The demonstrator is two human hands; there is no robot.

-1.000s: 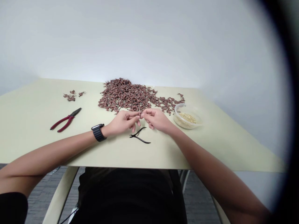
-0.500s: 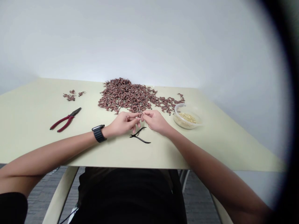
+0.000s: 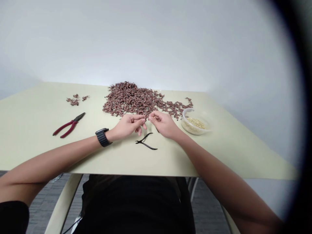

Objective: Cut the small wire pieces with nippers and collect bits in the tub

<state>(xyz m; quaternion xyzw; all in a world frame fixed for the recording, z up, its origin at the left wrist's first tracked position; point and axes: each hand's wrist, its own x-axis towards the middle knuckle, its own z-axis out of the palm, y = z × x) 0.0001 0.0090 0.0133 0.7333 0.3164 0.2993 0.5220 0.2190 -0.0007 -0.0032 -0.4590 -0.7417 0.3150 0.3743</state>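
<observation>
My left hand [image 3: 129,125], with a dark watch on its wrist, and my right hand [image 3: 163,123] meet fingertip to fingertip just above the table, both pinched on a tiny piece [image 3: 147,118] too small to make out. They hover right at the near edge of a big heap of small reddish-brown pieces [image 3: 136,100]. Small black pliers [image 3: 145,142] lie on the table directly below the hands.
Red-handled pliers [image 3: 68,125] lie at the left. A small cluster of the same reddish-brown pieces [image 3: 75,99] sits at the far left. A clear bowl of pale yellow bits [image 3: 195,125] stands right of my right hand. The pale table [image 3: 36,143] ends close to my body.
Both hands have shifted slightly away from me, toward the heap, still pinched together. Nothing else has moved.
</observation>
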